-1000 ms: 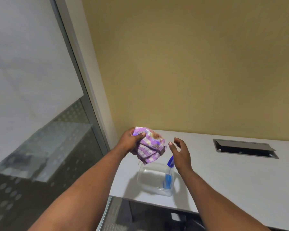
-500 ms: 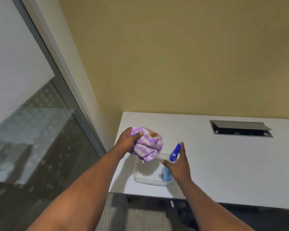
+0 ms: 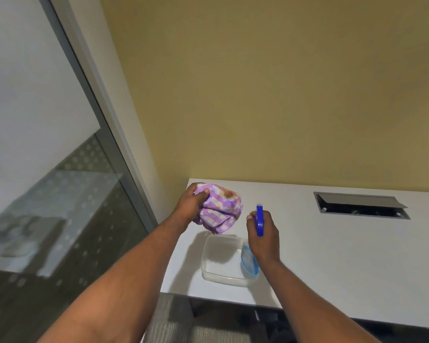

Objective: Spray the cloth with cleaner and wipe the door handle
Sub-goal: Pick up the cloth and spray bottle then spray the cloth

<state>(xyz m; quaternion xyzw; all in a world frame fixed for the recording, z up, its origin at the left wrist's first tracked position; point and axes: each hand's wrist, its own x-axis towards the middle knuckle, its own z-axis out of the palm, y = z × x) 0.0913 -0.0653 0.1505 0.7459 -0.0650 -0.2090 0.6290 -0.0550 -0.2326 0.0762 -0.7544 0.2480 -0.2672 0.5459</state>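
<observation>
- The left hand (image 3: pixel 192 203) was closed around a bunched purple-and-white checked cloth (image 3: pixel 221 209), with the thumb pressed across its near side; the cloth carried a brownish stain near the top.
- The cloth was held in the air above the near left corner of a white desk (image 3: pixel 332 256), its lowest fold hanging just above the far rim of a clear plastic container (image 3: pixel 223 261).
- The right hand (image 3: pixel 263 238) was wrapped around the neck of a spray bottle (image 3: pixel 259 220), whose blue spray head stuck up above the fingers.
- The bottle's clear, blue-tinted body showed below the hand, at the right edge of the container; whether it rested inside or was lifted clear could not be told.
- The spray head stood just to the right of the cloth, the two apart, with the nozzle end slightly blurred.
- The container sat on the desk near its front edge, between the two forearms.
- A grey cable hatch (image 3: pixel 359 205) was set into the desk top, well to the right of the hands.
- A yellow wall (image 3: pixel 258 95) rose behind the desk, and a glass partition (image 3: pixel 47 194) with a dotted band stood to the left.
</observation>
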